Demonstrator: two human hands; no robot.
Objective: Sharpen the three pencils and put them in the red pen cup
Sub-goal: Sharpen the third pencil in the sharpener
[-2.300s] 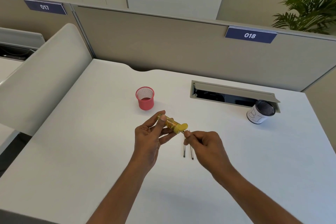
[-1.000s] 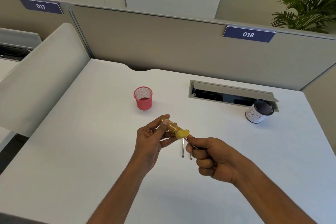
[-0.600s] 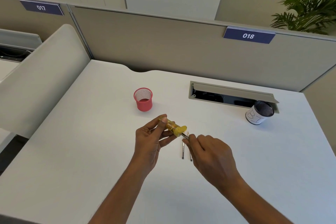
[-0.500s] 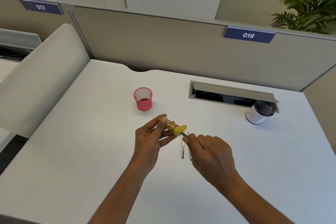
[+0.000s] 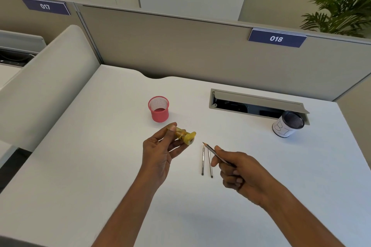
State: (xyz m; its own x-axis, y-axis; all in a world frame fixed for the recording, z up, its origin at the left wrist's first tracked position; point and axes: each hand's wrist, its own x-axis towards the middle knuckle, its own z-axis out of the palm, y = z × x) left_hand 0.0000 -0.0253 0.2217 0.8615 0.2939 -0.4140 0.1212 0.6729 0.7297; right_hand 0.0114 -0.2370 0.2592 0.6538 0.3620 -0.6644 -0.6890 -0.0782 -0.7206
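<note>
The left hand [image 5: 158, 154] grips the yellow sharpener [image 5: 183, 135] near the red pen cup [image 5: 158, 108]; the right hand [image 5: 236, 168] pinches a pointed pencil [image 5: 209, 148] above two pencils [image 5: 206, 161] on the counter [image 5: 100, 166]. Its tip may snap if jabbed against the cup's rim.

red pen cup [image 5: 159, 113]: mesh, standing upright behind the rest | sharpener [image 5: 183, 136]: yellow see-through barrel, sideways in left hand [image 5: 160, 152] fingertips, hole end facing right | held pencil [image 5: 209, 148]: thin, dark, pinched by right hand [image 5: 236, 168], sharp tip aimed at the sharpener, small gap between | two pencils [image 5: 203, 161]: flat on the desk [image 5: 100, 146], side by side, tips pointing away
</note>
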